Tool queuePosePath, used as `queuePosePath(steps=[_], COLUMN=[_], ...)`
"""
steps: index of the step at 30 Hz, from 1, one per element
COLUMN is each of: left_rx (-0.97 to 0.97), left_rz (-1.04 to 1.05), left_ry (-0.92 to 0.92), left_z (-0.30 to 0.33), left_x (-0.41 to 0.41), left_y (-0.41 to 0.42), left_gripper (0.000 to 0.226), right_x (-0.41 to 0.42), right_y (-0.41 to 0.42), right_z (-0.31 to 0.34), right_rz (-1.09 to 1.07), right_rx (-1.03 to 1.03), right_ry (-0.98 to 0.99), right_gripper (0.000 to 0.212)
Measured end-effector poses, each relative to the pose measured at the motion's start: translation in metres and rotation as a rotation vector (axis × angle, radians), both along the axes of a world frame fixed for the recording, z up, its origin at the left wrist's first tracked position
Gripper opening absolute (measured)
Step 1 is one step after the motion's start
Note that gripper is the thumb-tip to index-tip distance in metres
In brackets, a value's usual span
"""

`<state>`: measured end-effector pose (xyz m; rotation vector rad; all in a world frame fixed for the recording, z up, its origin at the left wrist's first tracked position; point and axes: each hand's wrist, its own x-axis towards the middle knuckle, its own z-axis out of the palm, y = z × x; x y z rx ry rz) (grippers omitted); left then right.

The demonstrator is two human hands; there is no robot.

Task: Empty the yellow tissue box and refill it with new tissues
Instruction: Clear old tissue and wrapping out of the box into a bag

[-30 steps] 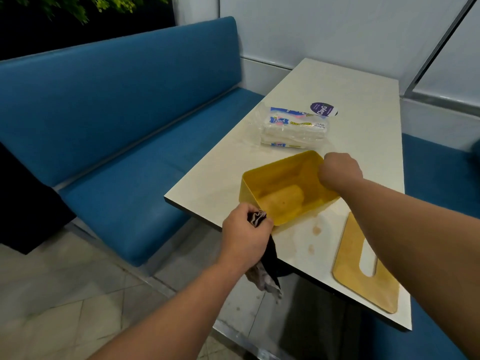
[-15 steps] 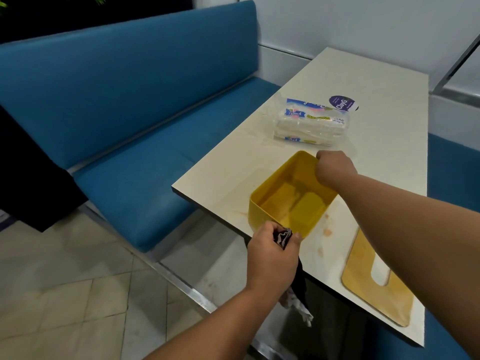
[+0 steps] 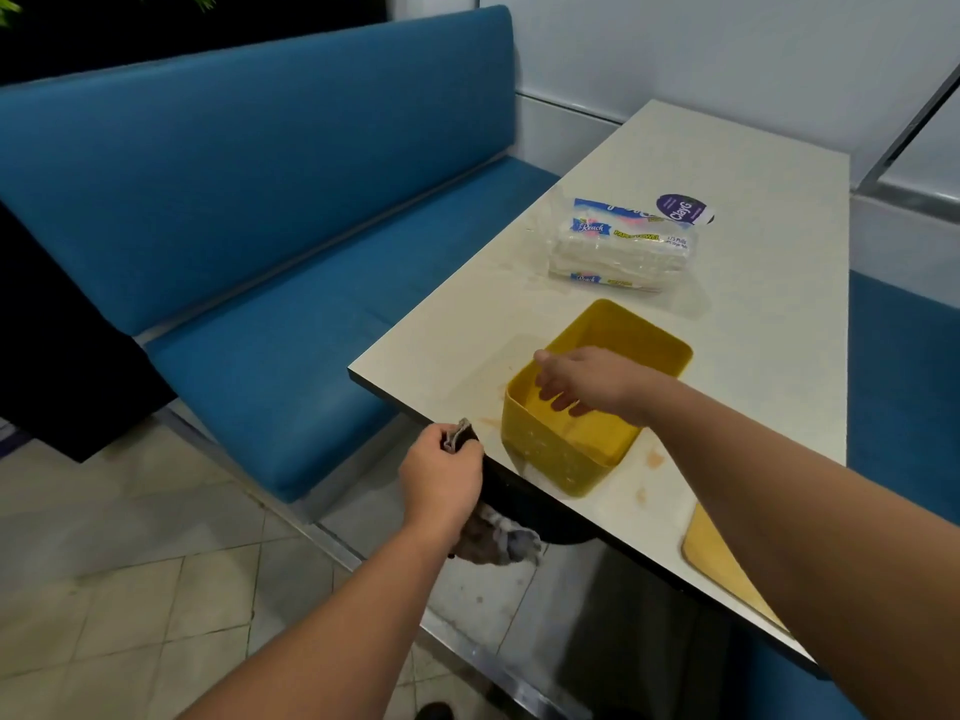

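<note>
The yellow tissue box (image 3: 571, 459) stands open-topped at the table's front edge, its inside bare as far as I can see. My right hand (image 3: 587, 387) reaches into it from the right, fingers loosely extended down inside and thumb near the left rim. My left hand (image 3: 441, 480) grips the bunched rim of a dark bag (image 3: 519, 498) that hangs just below the table edge, left of the box. Crumpled grey-white tissue (image 3: 498, 545) shows under that hand. A sealed pack of paper towels (image 3: 623, 246) lies farther back on the table.
The box's wooden lid (image 3: 711, 558) lies flat at the right, mostly behind my right arm. A purple round label (image 3: 680, 209) sits behind the pack. The white table (image 3: 753, 314) runs to the wall. A blue bench (image 3: 270, 304) lines the left, tiled floor below.
My right hand has let go of the box's far rim and moved into the box. The box now sits flat. My left hand has shifted left with the bag.
</note>
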<state>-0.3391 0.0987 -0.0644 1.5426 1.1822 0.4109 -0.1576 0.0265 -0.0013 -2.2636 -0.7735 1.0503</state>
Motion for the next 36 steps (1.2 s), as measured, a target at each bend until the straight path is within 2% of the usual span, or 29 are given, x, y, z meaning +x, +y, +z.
queuePosePath(steps=[6, 9, 17, 20, 24, 28, 32, 36], left_rx=[-0.003, 0.020, 0.053, 0.045, -0.003, 0.009, -0.036, -0.051], left_rz=[-0.023, -0.065, -0.149, -0.160, -0.114, -0.170, -0.110, -0.158], left_ry=[0.018, 0.057, 0.095, 0.073, -0.077, -0.020, -0.155, -0.099], left_z=[-0.009, -0.011, -0.012, -0.008, -0.006, -0.009, -0.006, -0.011], left_x=[0.016, 0.020, 0.029, 0.031, 0.029, 0.029, 0.033, 0.032], left_y=[0.007, 0.006, 0.006, 0.009, 0.013, 0.014, 0.019, 0.021], left_gripper=[0.015, 0.025, 0.022, 0.023, 0.021, 0.021, 0.017, 0.018], right_x=[-0.015, -0.021, -0.026, -0.029, -0.029, -0.032, -0.032, -0.032], right_y=[-0.004, -0.005, -0.001, -0.001, -0.002, -0.001, -0.001, 0.001], right_z=[-0.017, -0.018, -0.018, -0.017, -0.016, -0.013, -0.014, -0.015], right_rz=[0.007, 0.007, -0.026, -0.033, -0.029, -0.025, -0.018, -0.024], right_rx=[-0.156, -0.216, -0.329, -0.337, -0.336, -0.336, -0.322, -0.342], right_ry=[0.192, 0.169, 0.182, 0.144, 0.137, 0.140, 0.165, 0.172], right_gripper=[0.080, 0.083, 0.109, 0.108, 0.102, 0.095, 0.089, 0.094])
